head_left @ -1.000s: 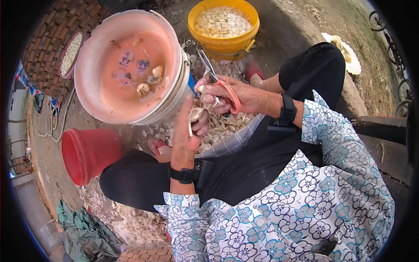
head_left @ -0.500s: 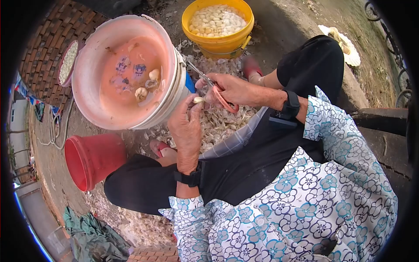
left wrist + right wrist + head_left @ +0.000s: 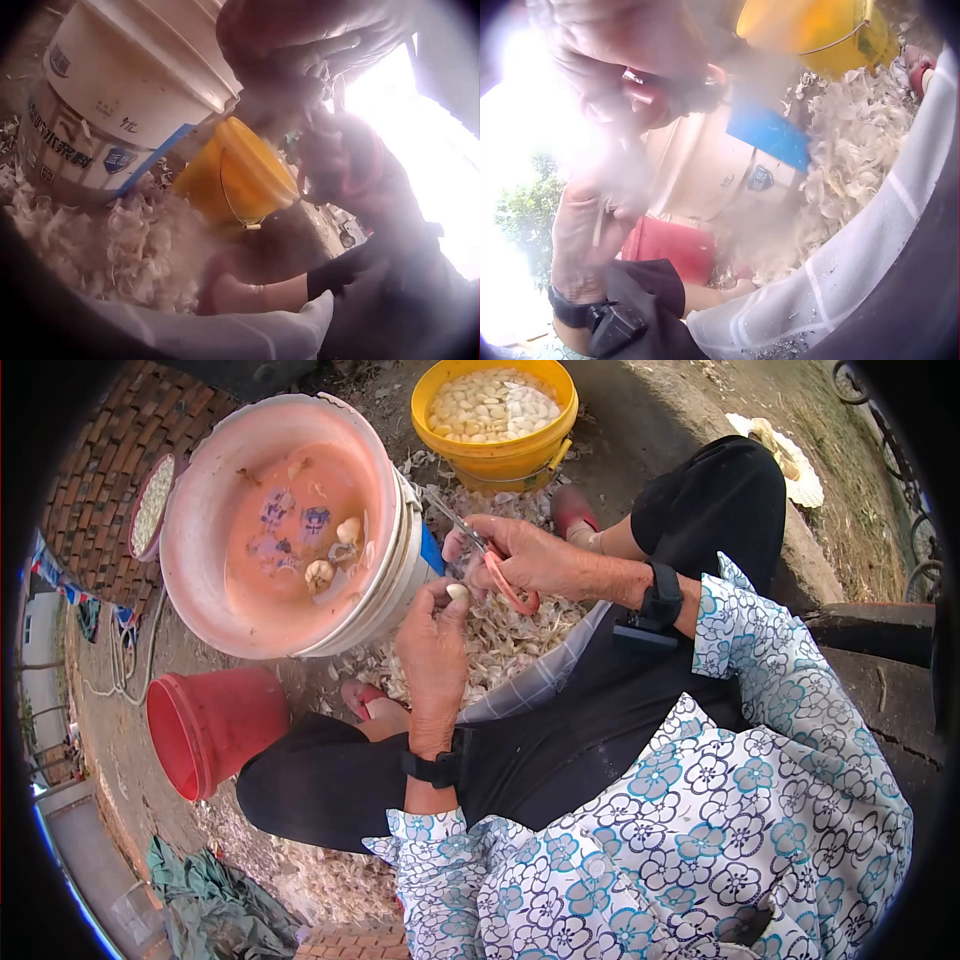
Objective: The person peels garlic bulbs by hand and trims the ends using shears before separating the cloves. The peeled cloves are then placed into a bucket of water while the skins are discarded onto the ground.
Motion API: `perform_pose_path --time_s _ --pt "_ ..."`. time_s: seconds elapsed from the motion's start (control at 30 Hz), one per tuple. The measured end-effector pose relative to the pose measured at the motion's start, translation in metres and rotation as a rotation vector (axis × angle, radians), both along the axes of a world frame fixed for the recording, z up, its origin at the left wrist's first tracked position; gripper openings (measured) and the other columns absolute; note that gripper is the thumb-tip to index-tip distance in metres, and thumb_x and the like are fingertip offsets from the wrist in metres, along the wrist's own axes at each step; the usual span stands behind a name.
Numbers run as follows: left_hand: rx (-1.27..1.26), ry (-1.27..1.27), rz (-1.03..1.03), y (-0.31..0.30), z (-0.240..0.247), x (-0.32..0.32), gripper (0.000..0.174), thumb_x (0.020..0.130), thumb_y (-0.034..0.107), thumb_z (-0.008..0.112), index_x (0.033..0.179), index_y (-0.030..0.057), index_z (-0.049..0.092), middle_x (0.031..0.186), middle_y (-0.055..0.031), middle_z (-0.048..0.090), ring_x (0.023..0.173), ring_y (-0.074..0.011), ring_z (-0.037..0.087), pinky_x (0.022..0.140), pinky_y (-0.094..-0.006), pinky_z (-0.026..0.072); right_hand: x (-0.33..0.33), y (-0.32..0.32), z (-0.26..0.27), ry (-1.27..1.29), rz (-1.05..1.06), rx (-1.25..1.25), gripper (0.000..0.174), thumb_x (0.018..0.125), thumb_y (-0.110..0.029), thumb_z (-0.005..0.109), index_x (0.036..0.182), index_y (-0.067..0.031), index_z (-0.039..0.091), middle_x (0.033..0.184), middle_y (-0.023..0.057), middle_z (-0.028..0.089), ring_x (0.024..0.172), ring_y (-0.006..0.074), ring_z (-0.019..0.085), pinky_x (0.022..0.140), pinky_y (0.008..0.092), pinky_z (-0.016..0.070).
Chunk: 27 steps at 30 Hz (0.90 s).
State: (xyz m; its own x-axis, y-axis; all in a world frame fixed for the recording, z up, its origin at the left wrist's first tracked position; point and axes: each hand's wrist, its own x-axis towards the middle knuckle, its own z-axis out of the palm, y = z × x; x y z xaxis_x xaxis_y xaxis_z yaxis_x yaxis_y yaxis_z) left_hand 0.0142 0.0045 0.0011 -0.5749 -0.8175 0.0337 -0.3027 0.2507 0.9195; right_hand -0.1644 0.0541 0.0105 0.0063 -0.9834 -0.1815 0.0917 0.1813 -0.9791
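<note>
Between the thumb and fingertips of my left hand (image 3: 432,645) is a pale peeled garlic clove (image 3: 457,591). My right hand (image 3: 535,560), just to the right, grips scissors (image 3: 512,590) by their orange handles, the blades pointing up and left. Its fingertips are close to the clove, and whether they hold anything besides the scissors I cannot tell. Both hands are above a heap of papery garlic skins (image 3: 510,650). Left of them stands a big white tub (image 3: 400,575) topped by a pinkish basin (image 3: 210,490), with garlic bulbs (image 3: 320,575) inside.
A yellow bucket (image 3: 500,460) of peeled cloves in water stands beyond the hands. At left are a red bucket (image 3: 220,725) on its side and a small bowl of white pieces (image 3: 150,510). Checked cloth (image 3: 510,690) spans the lap's edge; a green sheet (image 3: 215,900) lies lower left.
The loose papery skin has gone from the left hand, which now pinches the bare clove. The left hand has drawn slightly apart from the right, which keeps the scissors. The head view has shifted slightly.
</note>
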Motion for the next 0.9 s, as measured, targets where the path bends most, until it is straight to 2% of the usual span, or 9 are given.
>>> perform_pose_path --time_s 0.13,0.2,0.3,0.37,0.43,0.5,0.57,0.7,0.9 --pt "0.696 0.337 0.08 -0.004 0.013 0.004 0.019 0.092 0.022 0.061 0.104 0.0069 0.059 0.081 0.0001 0.059 0.067 -0.0059 0.05 0.051 -0.0177 0.0377 -0.013 0.005 0.007 -0.215 0.124 0.07 0.02 0.088 -0.004 0.056 0.107 -0.0041 0.052 0.076 0.0021 0.058 0.071 0.0079 0.056 0.058 0.0205 0.0451" --pt "0.765 0.38 0.04 -0.008 0.011 0.01 0.02 0.092 0.023 0.061 0.105 0.0068 0.058 0.082 -0.0005 0.059 0.068 -0.0064 0.051 0.05 -0.0176 0.0374 -0.022 0.007 0.022 -0.488 0.231 0.137 0.021 0.087 -0.005 0.06 0.107 -0.0038 0.053 0.082 0.004 0.061 0.07 0.0107 0.057 0.055 0.0218 0.0457" --pt "0.862 0.448 -0.023 -0.012 0.004 0.014 0.021 0.093 0.023 0.06 0.106 0.0067 0.058 0.084 -0.0012 0.059 0.069 -0.0069 0.051 0.049 -0.0173 0.0371 -0.027 0.012 0.034 -0.365 0.213 0.097 0.026 0.086 -0.004 0.061 0.111 -0.0033 0.054 0.086 0.0048 0.063 0.071 0.0132 0.06 0.055 0.0268 0.0478" --pt "0.88 0.478 -0.045 -0.014 0.001 0.012 0.021 0.093 0.023 0.059 0.107 0.0067 0.057 0.084 -0.0013 0.059 0.069 -0.0069 0.051 0.049 -0.017 0.0371 -0.037 0.001 -0.002 0.047 0.267 0.123 0.032 0.085 0.001 0.058 0.116 -0.0021 0.054 0.092 0.0077 0.066 0.077 0.0151 0.063 0.06 0.0315 0.0513" --pt "0.884 0.434 -0.045 -0.014 0.003 0.012 0.022 0.093 0.023 0.059 0.107 0.0063 0.056 0.085 -0.0015 0.059 0.069 -0.0071 0.052 0.05 -0.0173 0.0379 -0.034 -0.003 -0.009 1.446 0.161 -0.219 0.037 0.084 0.003 0.058 0.12 -0.0009 0.054 0.09 0.0091 0.067 0.075 0.0124 0.064 0.06 0.0327 0.051" --pt "0.881 0.401 -0.012 -0.011 0.001 0.015 0.02 0.093 0.021 0.059 0.106 0.0058 0.057 0.084 -0.0014 0.06 0.07 -0.0072 0.053 0.05 -0.0186 0.0383 -0.021 -0.005 -0.008 1.096 -0.009 -0.295 0.039 0.081 0.003 0.058 0.119 0.0005 0.054 0.077 0.0095 0.065 0.064 0.0166 0.062 0.058 0.0345 0.049" --pt "0.837 0.274 0.025 -0.01 0.0 0.007 0.019 0.093 0.02 0.059 0.105 0.0057 0.057 0.082 -0.0013 0.06 0.07 -0.0076 0.054 0.05 -0.0203 0.0384 -0.009 -0.006 0.008 0.222 0.118 0.009 0.042 0.078 0.0 0.059 0.119 -0.0016 0.055 0.065 0.0107 0.059 0.054 0.0255 0.058 0.056 0.0384 0.0458" --pt "0.833 0.25 -0.034 -0.005 -0.004 0.005 0.02 0.093 0.02 0.059 0.106 0.0054 0.058 0.078 -0.0004 0.059 0.068 -0.0082 0.054 0.049 -0.0217 0.0387 0.006 0.002 -0.012 0.669 0.197 -0.411 0.039 0.079 -0.006 0.056 0.118 -0.0015 0.053 0.061 0.0125 0.057 0.053 0.0288 0.057 0.055 0.0393 0.0455" --pt "0.971 0.415 -0.069 -0.005 0.001 0.004 0.031 0.095 0.024 0.053 0.12 0.0051 0.047 0.099 -0.0053 0.059 0.077 -0.0127 0.057 0.058 -0.0244 0.0452 -0.004 0.01 0.009 0.59 0.202 -0.186 0.037 0.077 -0.005 0.055 0.114 -0.0048 0.056 0.064 0.0127 0.06 0.059 0.0293 0.06 0.056 0.0405 0.0446"
